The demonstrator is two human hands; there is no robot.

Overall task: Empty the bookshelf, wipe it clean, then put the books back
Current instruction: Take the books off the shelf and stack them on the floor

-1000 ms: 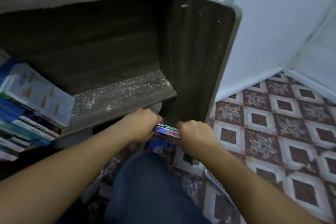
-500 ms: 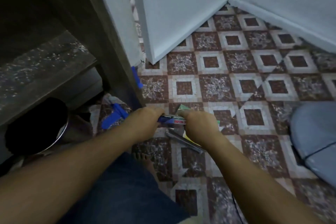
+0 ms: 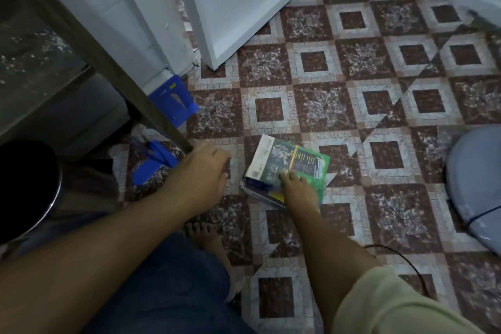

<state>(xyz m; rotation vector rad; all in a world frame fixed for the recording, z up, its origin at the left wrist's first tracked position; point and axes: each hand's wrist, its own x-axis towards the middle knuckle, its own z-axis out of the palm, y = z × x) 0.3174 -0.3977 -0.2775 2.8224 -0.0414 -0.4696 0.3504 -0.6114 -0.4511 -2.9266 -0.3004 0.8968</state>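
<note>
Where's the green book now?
Head view, centre: the green book tops a small pile on the floor, under the fingers of the right hand, just right of the left hand and the shelf panel.

A home room: patterned floor tiles (image 3: 320, 106), dusty bookshelf (image 3: 32, 43), white door (image 3: 244, 3).

Both arms reach forward and down, forearms bare. The left hand (image 3: 202, 168) hangs knuckles-up, fingers loosely curled, nothing in it. The right hand (image 3: 296, 187) is palm-down, fingers straight, fingertips pressed flat.
</note>
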